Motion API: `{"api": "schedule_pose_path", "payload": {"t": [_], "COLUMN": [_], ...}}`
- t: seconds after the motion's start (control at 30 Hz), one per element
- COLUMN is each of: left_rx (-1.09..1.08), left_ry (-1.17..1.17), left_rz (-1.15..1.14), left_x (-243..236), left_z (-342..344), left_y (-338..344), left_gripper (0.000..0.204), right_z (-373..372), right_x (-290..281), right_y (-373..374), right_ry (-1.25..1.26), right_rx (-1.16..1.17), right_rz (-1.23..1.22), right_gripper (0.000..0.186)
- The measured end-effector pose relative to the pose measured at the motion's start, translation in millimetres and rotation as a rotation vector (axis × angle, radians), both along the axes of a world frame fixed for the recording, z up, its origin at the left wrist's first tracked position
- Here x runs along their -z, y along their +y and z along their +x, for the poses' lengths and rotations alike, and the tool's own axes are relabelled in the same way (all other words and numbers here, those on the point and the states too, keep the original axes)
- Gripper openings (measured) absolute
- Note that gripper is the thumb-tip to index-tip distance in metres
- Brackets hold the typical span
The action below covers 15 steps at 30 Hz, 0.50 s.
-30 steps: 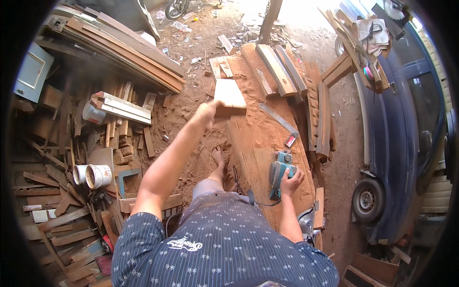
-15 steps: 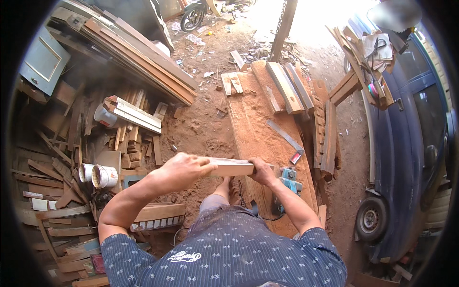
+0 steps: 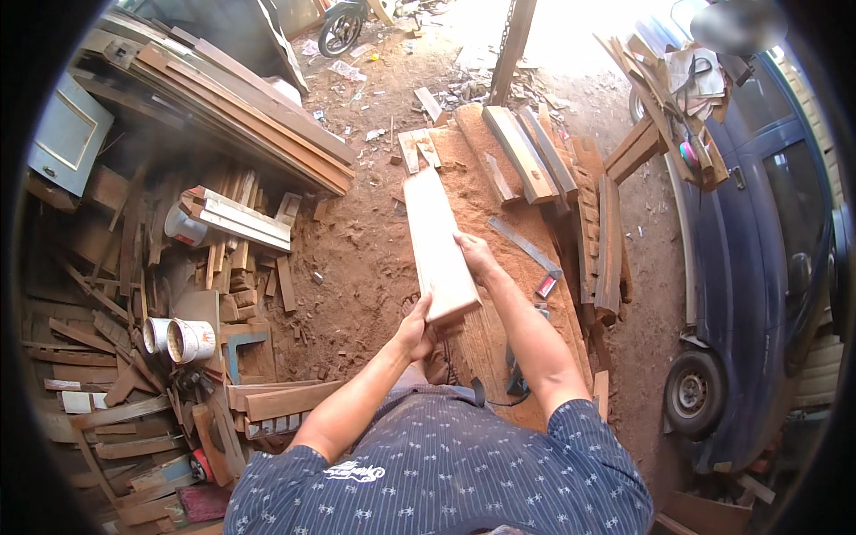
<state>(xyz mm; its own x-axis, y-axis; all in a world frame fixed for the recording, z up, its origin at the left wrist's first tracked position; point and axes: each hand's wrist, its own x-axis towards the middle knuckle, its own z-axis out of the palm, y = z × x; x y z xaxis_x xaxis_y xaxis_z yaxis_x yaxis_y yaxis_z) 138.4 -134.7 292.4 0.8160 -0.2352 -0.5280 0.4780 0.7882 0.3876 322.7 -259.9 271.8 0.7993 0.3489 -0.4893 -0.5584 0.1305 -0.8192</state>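
Observation:
A pale, planed wooden board [image 3: 437, 241] lies lengthwise between my hands, over the left side of the sawdust-covered workbench [image 3: 481, 357]. My left hand [image 3: 415, 328] grips its near left corner, the fingers partly hidden beneath it. On the right edge, about midway along, my right hand [image 3: 476, 255] is closed round the board with the thumb on top. The far end reaches a notched wood block [image 3: 417, 148] on the bench. Right of my right hand rests a try square [image 3: 528, 247]. A blue power tool [image 3: 516, 379] is mostly hidden behind my right forearm.
Thick timber pieces [image 3: 522, 156] lie on the bench's far right. Offcuts and two white buckets [image 3: 191, 341] crowd the left, below a stack of long planks [image 3: 241, 107]. A dark blue car [image 3: 749, 294] stands at right, and a wooden post [image 3: 512, 53] rises beyond the bench.
The board has turned from crosswise, edge toward me, to lengthwise with its broad face up. My left hand moved right and nearer me; my right hand shifted farther along the board's edge.

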Motion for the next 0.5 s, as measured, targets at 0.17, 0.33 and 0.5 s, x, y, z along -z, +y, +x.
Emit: {"api": "schedule_pose_path", "payload": {"t": [0.17, 0.33, 0.5], "left_rx": [0.207, 0.146, 0.017], "left_ry": [0.099, 0.101, 0.006], "left_rz": [0.449, 0.472, 0.286], "left_x": [54.6, 48.7, -34.4], "left_z": [4.9, 6.9, 60.4], "left_y": [-7.7, 1.7, 7.1], "left_gripper": [0.058, 0.064, 0.059], "right_z": [-46.0, -117.8, -198.0], "right_x": [70.4, 87.7, 45.4], "right_y": [-42.2, -156.5, -222.2], "right_ry": [0.048, -0.42, -0.488], "right_rx": [0.057, 0.326, 0.233], "right_rz": [-0.361, -0.685, -1.249], "right_gripper": [0.041, 0.04, 0.053]}}
